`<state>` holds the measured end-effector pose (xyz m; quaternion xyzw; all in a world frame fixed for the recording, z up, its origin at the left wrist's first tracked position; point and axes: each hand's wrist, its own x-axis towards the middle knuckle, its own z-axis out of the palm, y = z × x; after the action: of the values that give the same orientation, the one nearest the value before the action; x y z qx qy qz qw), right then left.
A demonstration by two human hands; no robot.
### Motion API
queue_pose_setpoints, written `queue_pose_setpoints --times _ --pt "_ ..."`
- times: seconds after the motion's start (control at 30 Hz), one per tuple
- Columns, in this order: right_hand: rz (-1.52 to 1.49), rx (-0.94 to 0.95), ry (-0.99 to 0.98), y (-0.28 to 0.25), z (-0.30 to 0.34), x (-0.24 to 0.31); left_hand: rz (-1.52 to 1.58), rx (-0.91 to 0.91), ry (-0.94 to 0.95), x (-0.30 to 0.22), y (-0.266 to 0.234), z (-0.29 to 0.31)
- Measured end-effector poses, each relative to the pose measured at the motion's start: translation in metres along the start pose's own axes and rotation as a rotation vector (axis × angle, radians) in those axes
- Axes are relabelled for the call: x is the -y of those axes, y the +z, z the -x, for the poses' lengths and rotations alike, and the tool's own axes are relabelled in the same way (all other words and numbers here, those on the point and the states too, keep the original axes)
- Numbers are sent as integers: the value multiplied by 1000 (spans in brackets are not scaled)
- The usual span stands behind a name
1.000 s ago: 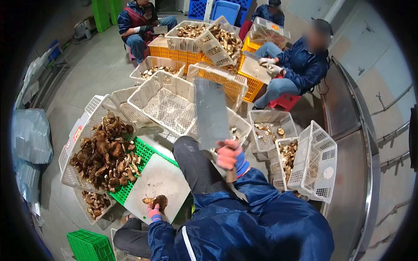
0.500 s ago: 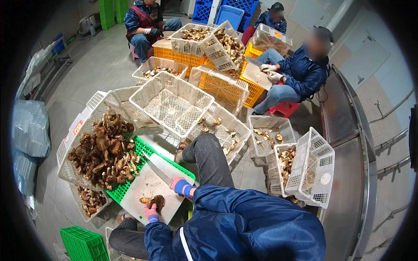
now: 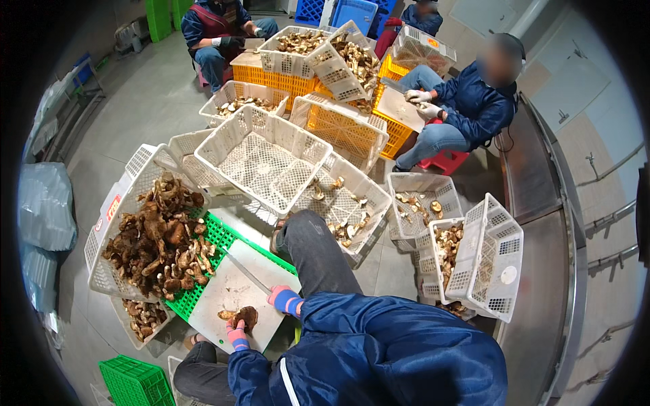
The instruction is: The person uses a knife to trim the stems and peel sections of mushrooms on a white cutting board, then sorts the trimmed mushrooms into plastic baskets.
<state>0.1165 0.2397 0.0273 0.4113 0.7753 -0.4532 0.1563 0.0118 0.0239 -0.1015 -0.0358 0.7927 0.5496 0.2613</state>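
In my left hand (image 3: 237,335) I grip a brown mushroom (image 3: 245,317) with a pale stem, low over the near part of a white cutting board (image 3: 230,287). The stem points left and the dark cap lies to the right. My right hand (image 3: 284,300), in a pink and blue striped glove like the left, is closed round the handle of a knife (image 3: 247,272). Its long blade slants away to the far left over the board, apart from the mushroom. Beneath the board is a green perforated crate (image 3: 222,233).
A tilted white crate (image 3: 108,267) spills brown mushrooms (image 3: 162,237) beside the board's left edge. White crates (image 3: 325,145) stand ahead, some with cut pieces; others (image 3: 497,271) are at my right. Co-workers sit beyond, one (image 3: 467,101) handling a mushroom. A green crate (image 3: 135,382) is near left.
My right hand and the knife have shifted slightly toward me. The left hand still holds the mushroom in about the same place. The whole view has tilted a little.
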Motion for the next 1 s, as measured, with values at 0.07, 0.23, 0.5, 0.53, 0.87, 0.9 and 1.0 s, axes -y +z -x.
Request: queue_pose_setpoints --times 0.07,0.23,0.5,0.53,0.87,0.9,1.0 --pt "-31 -83 -35 6 0 -13 -7 39 0 -8 9 8" --pt "12 -28 -45 7 -5 -13 -15 21 7 -11 10 9" --pt "-39 -47 -54 7 2 -12 -4 15 4 -15 9 12" --pt "-67 -99 -71 5 2 -12 20 24 2 -16 9 13" --pt "-32 -78 -10 4 0 -10 -18 12 7 -19 10 13" --pt "-14 -81 -16 5 -2 -12 -41 17 14 -19 11 14" --pt "2 -65 -43 7 -5 -16 25 30 -2 -22 12 17"
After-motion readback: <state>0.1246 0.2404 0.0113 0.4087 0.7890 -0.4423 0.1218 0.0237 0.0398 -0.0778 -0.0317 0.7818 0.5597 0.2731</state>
